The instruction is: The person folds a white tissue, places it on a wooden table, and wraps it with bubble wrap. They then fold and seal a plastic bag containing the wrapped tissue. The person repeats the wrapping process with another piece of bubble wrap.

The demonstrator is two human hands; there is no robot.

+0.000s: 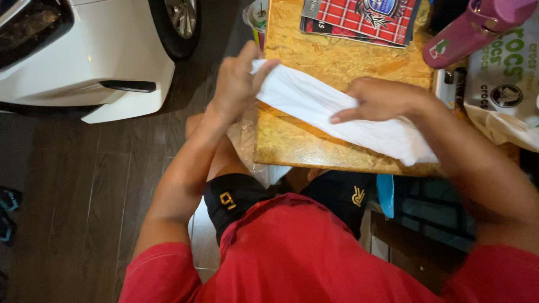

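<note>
While the white cloth (337, 115) lies stretched in a long band across the chipboard tabletop (337, 62), I see both of the person's hands on it. The left hand (238, 78) pinches the cloth's end between thumb and fingers at the tabletop's near-left edge, lifting that end slightly off the board. The right hand (382, 101) lies flat over the cloth's middle, fingers extended and pressing down; I cannot tell whether it grips any fabric beneath the palm. The cloth's other end trails toward the tabletop's front-right edge, close to the right forearm.

At the far side of the tabletop, 1 red plaid packet (359, 17) sits on top of a darker one. To the tabletop's right, a pink bottle (477, 28) lies tilted, beside a white printed bag (505, 84). A crumpled clear plastic wrap (247, 143) hangs just off the tabletop's left edge, by the left forearm. Farther left of the tabletop, a white car (90, 56) stands on the dark plank floor (73, 213), 1 wheel in view. Below the tabletop's front edge are the person's red shirt (292, 252) and black shorts (236, 196).
</note>
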